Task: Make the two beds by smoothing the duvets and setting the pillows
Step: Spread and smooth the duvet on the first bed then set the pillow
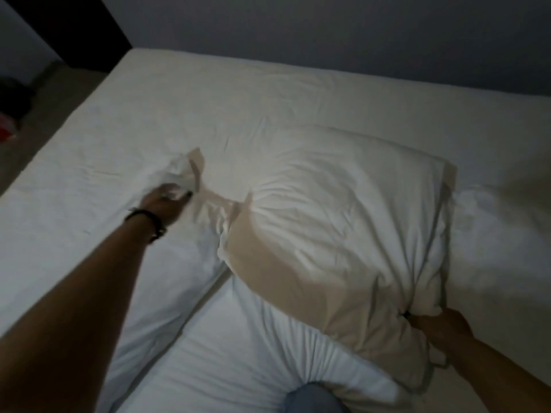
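A large white, softly stuffed pillow in a creased cotton case (343,222) lay across the wide white-sheeted bed (185,93), partly propped on a second white pillow or a fold of duvet (226,347) near the person; which of the two it was could not be told. The pillow's long axis ran roughly from the lower right toward the upper left.

The right hand (441,326) was clenched around bunched fabric at the pillow's near right corner. The left hand (167,204), with a dark braided band on its wrist (146,225), reached well out to the far left and pinched the loose open end of the pillowcase, though blur hid the exact finger positions. So the pillow sat between the two hands, stretched along the line joining them, with the right hand nearer the body.

Judging from this, the pillow was being straightened and set toward the head of the bed by the grey wall (357,34).
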`<state>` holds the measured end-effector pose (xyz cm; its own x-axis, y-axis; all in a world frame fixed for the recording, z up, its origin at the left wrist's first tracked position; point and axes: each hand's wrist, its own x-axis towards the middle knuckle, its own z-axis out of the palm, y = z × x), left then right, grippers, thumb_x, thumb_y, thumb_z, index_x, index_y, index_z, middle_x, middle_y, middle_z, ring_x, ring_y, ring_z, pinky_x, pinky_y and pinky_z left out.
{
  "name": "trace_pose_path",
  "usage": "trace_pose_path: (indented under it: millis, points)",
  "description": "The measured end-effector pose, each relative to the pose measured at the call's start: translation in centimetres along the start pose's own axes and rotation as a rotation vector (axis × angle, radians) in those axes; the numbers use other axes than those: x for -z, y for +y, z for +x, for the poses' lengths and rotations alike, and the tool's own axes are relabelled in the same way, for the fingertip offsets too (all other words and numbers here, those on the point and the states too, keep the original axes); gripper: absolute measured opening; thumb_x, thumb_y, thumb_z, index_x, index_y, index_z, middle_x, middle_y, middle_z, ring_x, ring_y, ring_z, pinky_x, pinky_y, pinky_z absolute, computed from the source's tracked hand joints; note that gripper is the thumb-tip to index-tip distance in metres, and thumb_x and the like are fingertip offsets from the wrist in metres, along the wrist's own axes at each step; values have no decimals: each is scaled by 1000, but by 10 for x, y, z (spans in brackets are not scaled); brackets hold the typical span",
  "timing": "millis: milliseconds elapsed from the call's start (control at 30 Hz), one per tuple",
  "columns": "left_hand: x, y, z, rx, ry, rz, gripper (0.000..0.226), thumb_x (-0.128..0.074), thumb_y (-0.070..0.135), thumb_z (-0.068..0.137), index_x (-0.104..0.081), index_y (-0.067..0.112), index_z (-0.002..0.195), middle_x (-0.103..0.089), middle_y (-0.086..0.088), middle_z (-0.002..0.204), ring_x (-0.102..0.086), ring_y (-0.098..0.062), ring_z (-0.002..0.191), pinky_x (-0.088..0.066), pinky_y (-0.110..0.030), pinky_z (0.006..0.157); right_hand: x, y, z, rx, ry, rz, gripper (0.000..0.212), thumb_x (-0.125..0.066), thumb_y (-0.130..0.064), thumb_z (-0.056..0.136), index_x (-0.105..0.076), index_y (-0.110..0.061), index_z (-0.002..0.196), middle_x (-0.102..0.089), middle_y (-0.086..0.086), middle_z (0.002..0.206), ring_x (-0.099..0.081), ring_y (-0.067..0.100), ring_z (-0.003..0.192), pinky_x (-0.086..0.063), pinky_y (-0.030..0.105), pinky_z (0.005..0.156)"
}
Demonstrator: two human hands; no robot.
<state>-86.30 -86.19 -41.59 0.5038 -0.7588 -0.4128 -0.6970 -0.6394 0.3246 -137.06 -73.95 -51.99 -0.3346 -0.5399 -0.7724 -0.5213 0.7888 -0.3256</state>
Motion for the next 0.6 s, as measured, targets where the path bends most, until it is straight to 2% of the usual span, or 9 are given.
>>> trace_pose_path:
  millis: [100,167,200,267,333,433,467,533,600]
  points:
    - [-85,36,-40,79,-349,-260,102,-68,67,67,-29,18,148,-40,-6,147,-42,-25,133,-31,-35,112,2,1,-1,-15,5,-12,107,-66,-61,48,-51,0,134,-53,23,134,-56,37,116,-48,36,88]
    - [-127,25,-43,245,-354,-460,120,-64,83,43,-37,25,144,-44,-3,145,-47,-28,127,-36,-41,109,1,3,0,-30,14,-10,111,-65,-62,42,-52,-3,134,-55,21,133,-58,36,114,-50,37,88]
    - [-137,19,-46,357,-331,-586,117,-68,84,39,-41,31,140,-48,-2,140,-51,-30,121,-42,-47,103,0,6,2,-22,11,-5,110,-65,-62,41,-53,-4,134,-56,20,132,-59,35,112,-51,37,86]
    - [-148,17,-58,521,-428,-885,100,-75,78,46,-43,40,132,-55,-3,129,-56,-36,109,-50,-58,83,-1,4,-1,-15,23,-18,107,-67,-63,43,-53,-8,133,-59,18,128,-61,35,107,-50,33,78]
    - [-155,25,-68,479,-482,-1045,71,-72,67,65,-45,43,127,-60,-3,116,-59,-34,100,-53,-54,73,-6,0,1,71,121,-32,100,-74,-59,46,-51,-14,132,-60,16,126,-61,35,106,-51,35,78]
    - [-163,33,-72,426,-280,-1162,51,-70,51,79,-52,33,123,-62,0,104,-60,-25,89,-48,-41,78,-14,-9,-2,177,240,103,97,-76,-50,59,-38,-18,142,-53,14,135,-54,35,117,-49,42,93]
    - [-165,33,-70,438,-261,-1214,56,-74,54,72,-55,30,120,-64,0,108,-60,-24,90,-47,-39,77,-15,-14,-3,165,222,205,96,-73,-56,59,-39,-20,142,-53,11,135,-54,33,118,-47,41,95]
    - [-167,35,-73,505,-177,-1214,79,-80,57,60,-55,24,128,-60,3,123,-58,-25,100,-45,-35,79,-14,-26,-2,111,196,393,103,-72,-72,53,-41,-26,140,-55,3,132,-56,29,117,-47,41,98]
    - [-167,38,-79,452,82,-1045,68,-75,45,73,-56,10,129,-59,-4,123,-56,-28,106,-43,-32,85,-9,-33,2,106,176,366,113,-78,-75,46,-40,-26,141,-55,1,133,-56,28,117,-48,44,99]
